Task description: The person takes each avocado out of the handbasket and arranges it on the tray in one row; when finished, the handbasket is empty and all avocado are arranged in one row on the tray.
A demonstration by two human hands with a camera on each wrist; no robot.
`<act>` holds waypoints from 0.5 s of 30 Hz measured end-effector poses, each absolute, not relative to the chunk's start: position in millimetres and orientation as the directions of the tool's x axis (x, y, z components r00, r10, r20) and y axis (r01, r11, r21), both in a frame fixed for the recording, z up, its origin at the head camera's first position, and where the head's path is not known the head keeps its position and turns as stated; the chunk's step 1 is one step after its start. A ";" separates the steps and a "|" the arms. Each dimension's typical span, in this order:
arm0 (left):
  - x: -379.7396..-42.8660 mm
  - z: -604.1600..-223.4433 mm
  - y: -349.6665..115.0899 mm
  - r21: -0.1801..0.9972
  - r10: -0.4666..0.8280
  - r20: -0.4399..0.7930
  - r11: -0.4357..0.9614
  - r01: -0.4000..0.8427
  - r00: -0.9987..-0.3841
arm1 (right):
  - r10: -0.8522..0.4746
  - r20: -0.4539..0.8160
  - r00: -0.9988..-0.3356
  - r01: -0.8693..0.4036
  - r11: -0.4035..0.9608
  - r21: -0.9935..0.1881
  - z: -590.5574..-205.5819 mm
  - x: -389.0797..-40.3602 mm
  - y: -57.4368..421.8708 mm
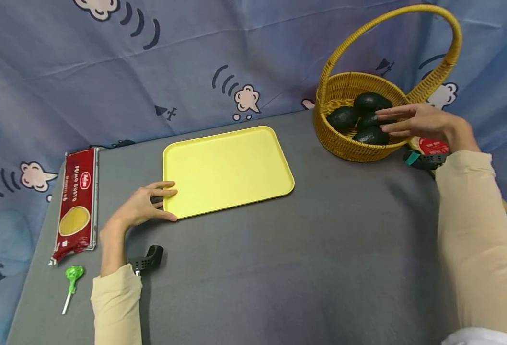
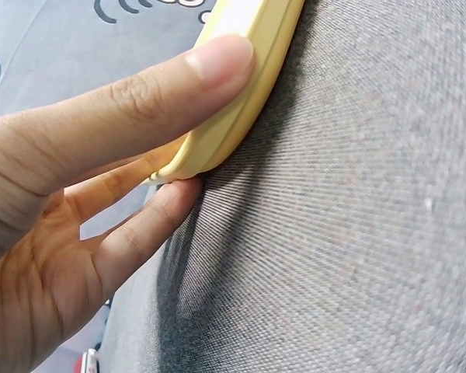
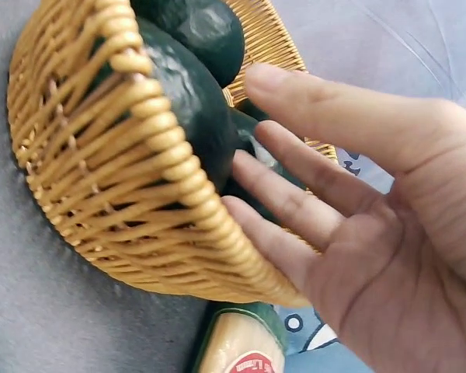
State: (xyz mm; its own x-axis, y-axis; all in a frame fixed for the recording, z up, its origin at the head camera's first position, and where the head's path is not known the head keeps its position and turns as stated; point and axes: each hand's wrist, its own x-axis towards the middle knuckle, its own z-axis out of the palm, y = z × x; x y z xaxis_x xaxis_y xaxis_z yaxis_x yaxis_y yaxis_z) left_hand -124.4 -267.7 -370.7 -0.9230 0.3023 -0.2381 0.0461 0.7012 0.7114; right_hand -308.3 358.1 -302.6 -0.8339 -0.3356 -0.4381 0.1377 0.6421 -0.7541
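At the left end of the yellow tray (image 1: 229, 172), my left hand (image 1: 139, 206) pinches the near corner. The left wrist view shows the thumb (image 2: 217, 62) against the tray's side, with other fingers at its rim and underside. My right hand (image 1: 426, 124) reaches over the right side of the yellow wicker basket (image 1: 344, 146), its fingers loosely extended. Several dark green avocados (image 1: 372, 136) lie inside. In the right wrist view, the fingertips are right at an avocado (image 3: 190, 109), partly overlapping it, and nothing is gripped.
The basket's tall handle (image 1: 391, 19) arches above it. A green-edged item with a red label (image 3: 248, 346) lies beside the basket. On the left are a red Primo Gusto packet (image 1: 76, 196) and a green lollipop (image 1: 73, 274). Patterned blue cloth (image 1: 201, 48) hangs behind the grey table (image 1: 279, 268).
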 end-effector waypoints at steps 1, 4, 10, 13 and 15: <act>-124.3 -371.0 -268.0 0.714 0.303 -0.238 0.698 0.044 -0.923 | -0.336 -0.448 -0.829 0.138 0.652 -0.745 -302.6 -310.0 357.9; -124.4 -371.3 -268.4 0.714 0.301 -0.239 0.699 0.043 -0.923 | -0.340 -0.473 -0.813 0.153 0.660 -0.736 -300.9 -313.4 356.1; -125.4 -370.2 -266.5 0.714 0.306 -0.233 0.698 0.051 -0.923 | -0.390 -0.530 -0.753 0.217 0.614 -0.759 -292.8 -313.2 355.0; -124.9 -370.4 -267.1 0.704 0.297 -0.236 0.708 0.047 -0.925 | -0.436 -0.547 -0.715 0.231 0.591 -0.773 -293.2 -313.6 349.3; -124.4 -371.2 -267.4 0.694 0.287 -0.245 0.719 0.039 -0.926 | -0.448 -0.552 -0.704 0.233 0.589 -0.774 -296.2 -314.2 344.9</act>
State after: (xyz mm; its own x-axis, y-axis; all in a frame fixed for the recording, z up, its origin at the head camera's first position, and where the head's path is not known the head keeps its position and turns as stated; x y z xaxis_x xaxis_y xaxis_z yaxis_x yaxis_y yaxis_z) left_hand -124.4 -267.4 -371.2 -0.9263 0.2866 -0.2446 0.0394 0.7194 0.6935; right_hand -314.2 344.9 -296.2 -0.7037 -0.4476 -0.5517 0.2326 0.5886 -0.7743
